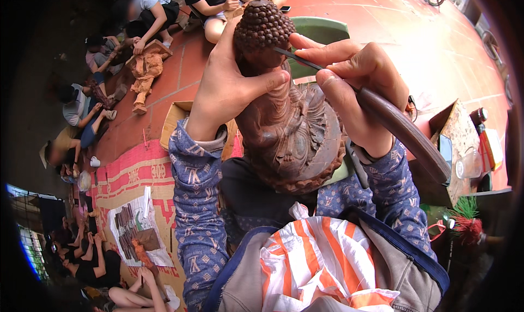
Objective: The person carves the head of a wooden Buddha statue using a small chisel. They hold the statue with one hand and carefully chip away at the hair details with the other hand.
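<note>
A dark brown carved wooden Buddha statue (292, 129) with a knobbed head stands between my forearms, over my lap. Its neck and the side of its head are gripped by my left hand (221, 91), thumb across the front. My right hand (363, 77) is closed around a carving chisel (406, 129) with a long, curved dark handle. The chisel's thin blade points left, and its tip meets the statue's face just under the knobs. Most of the face is hidden by shadow and my hands. A white cloth with orange stripes (322, 257) covers my lap.
A worn table (458, 137) with bottles and a clear cup is at the right, beside a green-and-red brush (466, 219). Carving tools (128, 230) lie on paper at the left. Several people sit along the left; one holds a lighter wooden carving (147, 74).
</note>
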`<action>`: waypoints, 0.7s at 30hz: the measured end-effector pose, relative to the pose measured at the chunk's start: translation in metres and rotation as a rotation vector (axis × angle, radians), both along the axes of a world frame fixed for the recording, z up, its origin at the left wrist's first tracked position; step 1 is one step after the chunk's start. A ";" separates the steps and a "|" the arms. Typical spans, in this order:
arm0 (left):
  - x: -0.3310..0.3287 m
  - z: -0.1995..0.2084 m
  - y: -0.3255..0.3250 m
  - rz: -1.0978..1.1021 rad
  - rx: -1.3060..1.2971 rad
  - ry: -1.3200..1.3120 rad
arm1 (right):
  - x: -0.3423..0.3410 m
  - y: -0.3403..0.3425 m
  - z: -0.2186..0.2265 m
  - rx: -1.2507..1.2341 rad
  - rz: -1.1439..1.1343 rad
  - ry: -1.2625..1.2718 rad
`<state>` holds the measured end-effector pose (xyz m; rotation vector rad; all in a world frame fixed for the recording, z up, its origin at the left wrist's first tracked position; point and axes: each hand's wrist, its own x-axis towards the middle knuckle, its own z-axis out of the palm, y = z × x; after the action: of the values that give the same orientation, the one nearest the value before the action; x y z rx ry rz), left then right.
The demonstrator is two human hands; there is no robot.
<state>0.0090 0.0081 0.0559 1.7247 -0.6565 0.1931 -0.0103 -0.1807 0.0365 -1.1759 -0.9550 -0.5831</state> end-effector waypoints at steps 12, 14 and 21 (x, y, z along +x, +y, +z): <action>-0.001 -0.006 -0.002 0.018 -0.045 -0.008 | -0.001 0.000 0.003 -0.086 -0.085 -0.042; -0.001 -0.006 -0.002 0.024 -0.035 -0.004 | 0.002 0.004 -0.003 0.026 -0.064 -0.032; -0.003 -0.007 -0.003 0.038 -0.026 -0.007 | 0.009 0.001 -0.006 -0.056 -0.107 -0.179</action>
<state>0.0063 0.0055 0.0487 1.7136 -0.6243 0.2335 -0.0011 -0.1795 0.0305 -1.2450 -1.0706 -0.7617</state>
